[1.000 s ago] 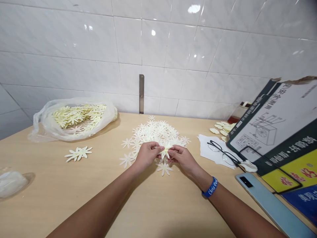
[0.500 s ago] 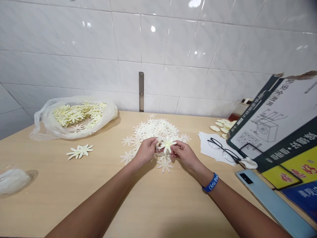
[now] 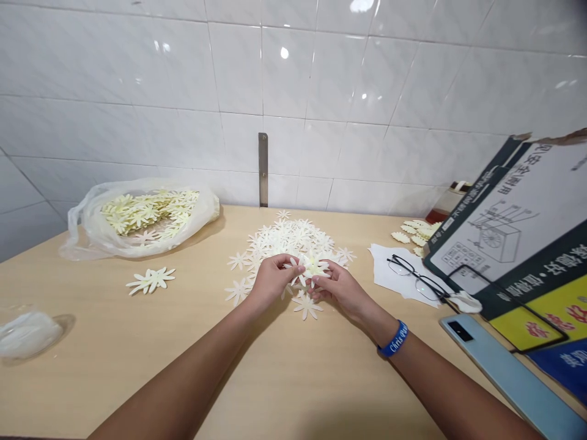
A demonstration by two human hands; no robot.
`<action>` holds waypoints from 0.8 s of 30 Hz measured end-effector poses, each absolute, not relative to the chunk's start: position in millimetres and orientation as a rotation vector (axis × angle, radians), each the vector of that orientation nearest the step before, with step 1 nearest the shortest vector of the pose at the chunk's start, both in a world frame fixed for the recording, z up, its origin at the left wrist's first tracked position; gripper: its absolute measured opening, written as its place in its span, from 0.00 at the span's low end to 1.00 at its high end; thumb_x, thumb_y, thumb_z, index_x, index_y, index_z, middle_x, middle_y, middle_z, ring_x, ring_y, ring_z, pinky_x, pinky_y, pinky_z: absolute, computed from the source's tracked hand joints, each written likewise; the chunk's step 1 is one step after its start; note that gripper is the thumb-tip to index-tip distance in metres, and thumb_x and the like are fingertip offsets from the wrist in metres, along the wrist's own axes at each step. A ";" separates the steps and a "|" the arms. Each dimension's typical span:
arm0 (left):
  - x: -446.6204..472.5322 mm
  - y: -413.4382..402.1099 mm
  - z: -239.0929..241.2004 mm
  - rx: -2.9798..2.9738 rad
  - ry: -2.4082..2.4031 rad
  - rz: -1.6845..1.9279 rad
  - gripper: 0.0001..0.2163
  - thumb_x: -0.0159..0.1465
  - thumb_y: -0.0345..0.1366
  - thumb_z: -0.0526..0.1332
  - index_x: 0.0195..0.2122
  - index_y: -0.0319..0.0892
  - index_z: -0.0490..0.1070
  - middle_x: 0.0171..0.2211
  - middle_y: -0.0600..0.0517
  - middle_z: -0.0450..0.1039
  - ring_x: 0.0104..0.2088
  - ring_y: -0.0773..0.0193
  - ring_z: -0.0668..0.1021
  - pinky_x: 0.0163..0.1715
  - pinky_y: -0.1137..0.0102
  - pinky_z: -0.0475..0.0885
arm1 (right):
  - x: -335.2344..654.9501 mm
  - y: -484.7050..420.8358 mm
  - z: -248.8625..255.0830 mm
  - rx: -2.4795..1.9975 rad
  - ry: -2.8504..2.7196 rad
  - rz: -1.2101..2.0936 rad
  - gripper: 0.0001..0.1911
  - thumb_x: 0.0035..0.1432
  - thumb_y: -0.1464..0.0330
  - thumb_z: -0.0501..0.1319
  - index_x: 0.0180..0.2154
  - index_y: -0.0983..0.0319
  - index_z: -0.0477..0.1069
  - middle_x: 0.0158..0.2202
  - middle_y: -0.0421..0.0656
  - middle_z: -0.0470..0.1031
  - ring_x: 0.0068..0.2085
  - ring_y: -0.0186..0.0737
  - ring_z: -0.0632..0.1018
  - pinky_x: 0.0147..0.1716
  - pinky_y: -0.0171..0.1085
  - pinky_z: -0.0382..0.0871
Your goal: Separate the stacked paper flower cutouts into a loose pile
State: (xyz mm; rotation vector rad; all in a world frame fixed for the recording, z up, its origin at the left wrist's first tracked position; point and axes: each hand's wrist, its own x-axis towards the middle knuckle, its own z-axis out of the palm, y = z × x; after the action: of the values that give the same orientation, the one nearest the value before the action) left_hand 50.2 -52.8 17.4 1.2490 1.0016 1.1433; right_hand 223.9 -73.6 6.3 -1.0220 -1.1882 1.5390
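My left hand [image 3: 271,280] and my right hand [image 3: 338,286] meet over the near edge of a heap of pale paper flowers [image 3: 288,241] on the wooden table [image 3: 284,379]. Both pinch one cream paper flower [image 3: 312,267] between thumbs and fingertips, held just above the heap. A single loose flower [image 3: 306,305] lies flat on the table right below my hands. My right wrist wears a blue band [image 3: 394,339].
A clear plastic bag of yellowish flowers [image 3: 142,215] lies at the back left, with a small stack of flowers [image 3: 151,280] in front of it. Glasses [image 3: 415,278] on white paper, a phone [image 3: 509,373] and a printed carton [image 3: 518,226] stand at the right. A plastic lump [image 3: 25,333] is far left.
The flower between my fingers has turned from edge-on to face-up, and my hands have shifted slightly away from me toward the heap.
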 end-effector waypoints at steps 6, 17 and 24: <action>50.1 -48.6 5.5 1.335 0.976 1.058 0.12 0.51 0.43 0.69 0.28 0.38 0.76 0.24 0.51 0.74 0.26 0.65 0.76 0.30 0.69 0.71 | 226.3 -72.2 0.3 -0.984 -1.254 1.546 0.19 0.49 0.57 0.69 0.35 0.63 0.70 0.27 0.42 0.75 0.25 0.36 0.75 0.25 0.36 0.70; 50.7 -49.6 9.6 1.283 1.051 1.171 0.16 0.52 0.40 0.68 0.40 0.38 0.74 0.24 0.55 0.69 0.25 0.68 0.73 0.31 0.70 0.71 | 223.7 -77.2 14.7 -1.090 -1.122 1.586 0.13 0.47 0.65 0.65 0.29 0.60 0.61 0.19 0.32 0.60 0.18 0.24 0.55 0.15 0.27 0.44; 50.8 -52.1 13.6 1.289 1.123 1.185 0.11 0.49 0.37 0.69 0.32 0.40 0.72 0.21 0.57 0.67 0.23 0.69 0.72 0.26 0.73 0.66 | 228.1 -76.2 14.9 -1.098 -0.987 1.634 0.09 0.43 0.71 0.60 0.27 0.60 0.58 0.20 0.31 0.55 0.19 0.24 0.48 0.16 0.28 0.37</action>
State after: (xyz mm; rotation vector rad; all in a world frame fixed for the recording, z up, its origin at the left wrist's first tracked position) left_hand 50.8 -52.1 13.6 1.2887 1.1230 1.1852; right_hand 228.1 -76.2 14.9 -1.0977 -0.9873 1.6343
